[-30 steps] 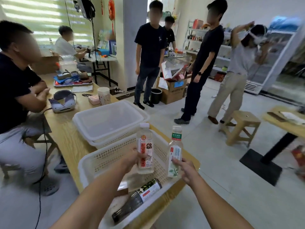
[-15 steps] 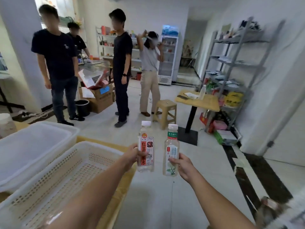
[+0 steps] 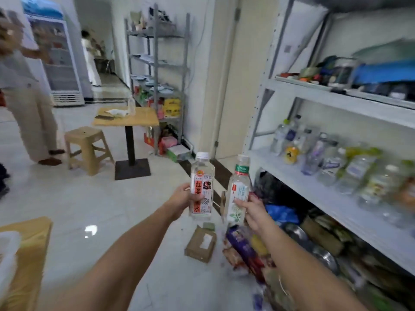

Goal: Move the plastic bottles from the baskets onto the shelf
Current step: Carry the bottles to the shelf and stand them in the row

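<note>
My left hand grips a clear bottle with a red and white label, held upright at the centre of the view. Beside it my right hand holds a clear bottle with a green neck band, also upright. Both bottles hang in the air left of the white metal shelf. Its middle board carries several plastic bottles. A corner of a white basket shows at the far left on the wooden table.
Bags, metal bowls and a cardboard box clutter the floor under and before the shelf. A small wooden table and a stool stand ahead on the left. A person stands at far left.
The view has swung right from the table and baskets to the white shelf. Both hands still hold their bottles upright, now close to the shelf's middle board.
</note>
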